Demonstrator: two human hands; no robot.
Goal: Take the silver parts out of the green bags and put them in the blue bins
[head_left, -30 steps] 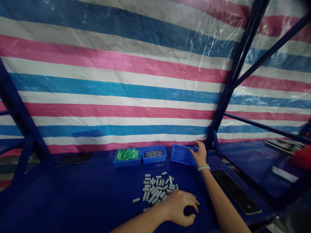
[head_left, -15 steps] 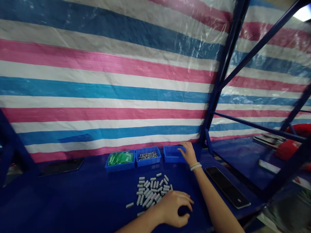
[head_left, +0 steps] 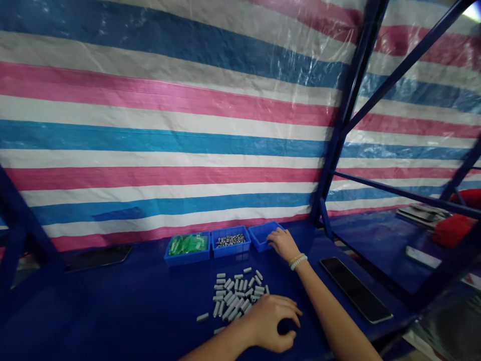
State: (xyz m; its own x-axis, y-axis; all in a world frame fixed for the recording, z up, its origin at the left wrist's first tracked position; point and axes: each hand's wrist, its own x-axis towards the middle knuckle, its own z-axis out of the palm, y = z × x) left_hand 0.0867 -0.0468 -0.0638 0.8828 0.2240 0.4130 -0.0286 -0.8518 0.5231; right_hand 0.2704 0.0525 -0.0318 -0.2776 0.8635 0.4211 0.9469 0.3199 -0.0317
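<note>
My left hand (head_left: 272,323) rests on the blue table at the near right edge of a loose pile of small grey metal cylinders (head_left: 235,296). Its fingers are curved, with a gap between them and the thumb and nothing in it. My right hand (head_left: 284,244), with beaded bracelets at the wrist, reaches to the rightmost blue bin (head_left: 259,232). Its fingers are bent and apart at the front right rim, seemingly touching it. That bin sits at an angle, and no contents show in its visible part.
Left of that bin stand a blue bin (head_left: 248,246) of small metal parts and another (head_left: 180,259) of green packets. A phone (head_left: 355,290) lies right of my forearm; a dark flat object (head_left: 99,256) lies back left. Blue frame posts (head_left: 332,150) and a striped sheet (head_left: 169,175) bound the table.
The rightmost bin has turned, its right end going back. My right hand has moved from its right end to its front rim. My left hand keeps its place.
</note>
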